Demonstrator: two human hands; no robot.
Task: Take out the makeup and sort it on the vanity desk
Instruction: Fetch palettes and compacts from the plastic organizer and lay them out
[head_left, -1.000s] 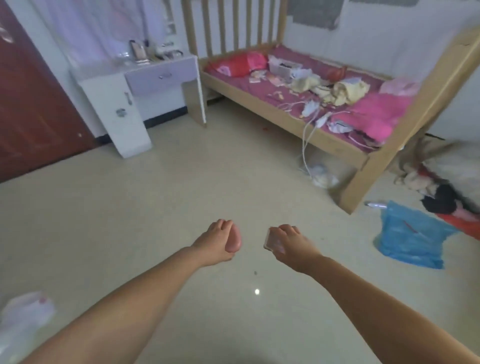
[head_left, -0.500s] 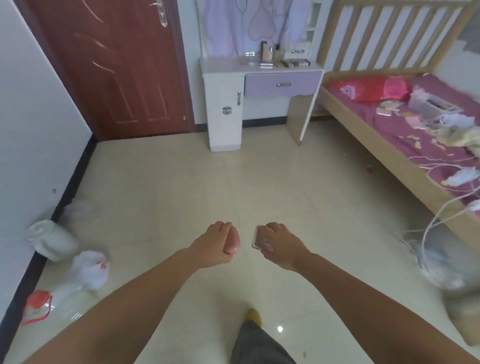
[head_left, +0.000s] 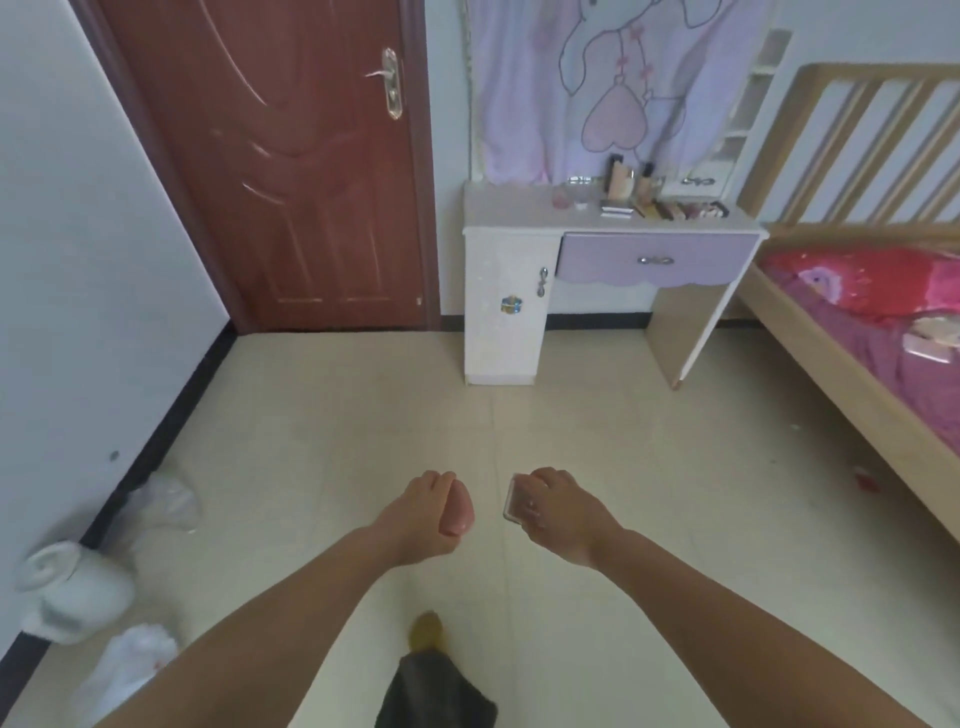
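Left hand (head_left: 421, 514) is gripping a pink sponge (head_left: 460, 512), right hand (head_left: 558, 512) a pink compact (head_left: 519, 504); the vanity surface (head_left: 514, 210) is lying upper right, nearer the right.

A smooth, soft-looking pink sponge (head_left: 458, 512) is held in the left hand (head_left: 415, 525), and a glossy, hard compact (head_left: 519, 505) in the right hand (head_left: 563, 517). The vanity desk (head_left: 519, 208) is finished in smooth white and lilac, the door (head_left: 291, 171) in polished reddish wood with a metal handle (head_left: 390, 83), and the floor (head_left: 597, 441) in shiny tile.
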